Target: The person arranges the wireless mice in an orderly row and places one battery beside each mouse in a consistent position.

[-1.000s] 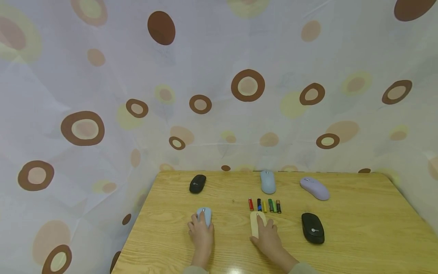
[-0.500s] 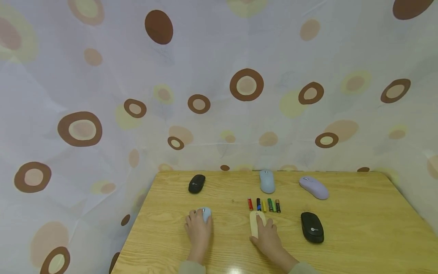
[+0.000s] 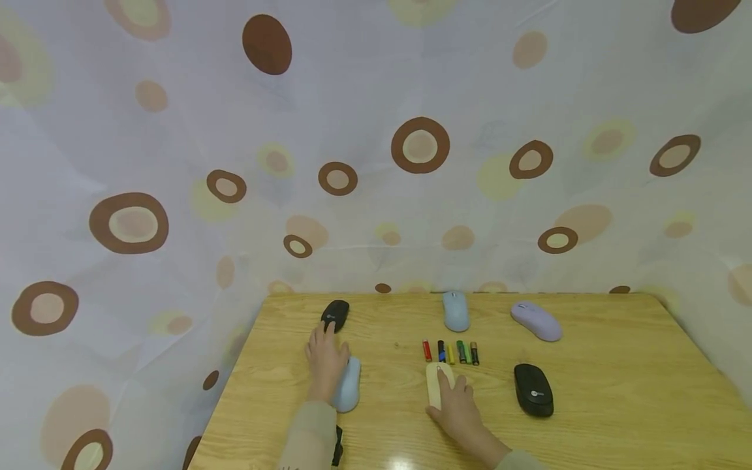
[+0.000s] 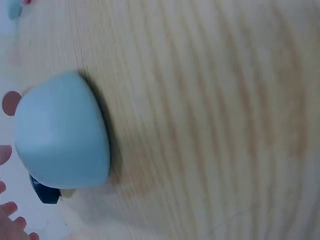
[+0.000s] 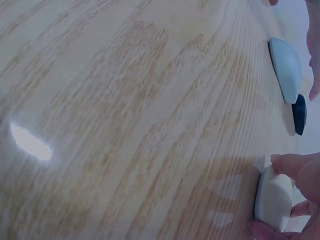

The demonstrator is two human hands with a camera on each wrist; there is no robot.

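Wooden table (image 3: 399,411): right fingers (image 3: 444,386) hold a cream mouse (image 3: 433,384), left fingers (image 3: 320,336) spread at a black mouse (image 3: 336,314).

Both of the person's bare hands face palm down. The left hand (image 3: 325,359) reaches farther forward, fingers (image 3: 320,331) pointing ahead and slightly apart, thumb (image 3: 344,354) out to its right. A pale left sleeve (image 3: 308,434) covers that forearm. The right hand (image 3: 458,408) sits nearer, angled inward, index finger (image 3: 444,380) extended, thumb (image 3: 433,414) spread leftward; its bare wrist (image 3: 485,441) leads back to a pale right sleeve (image 3: 519,461).
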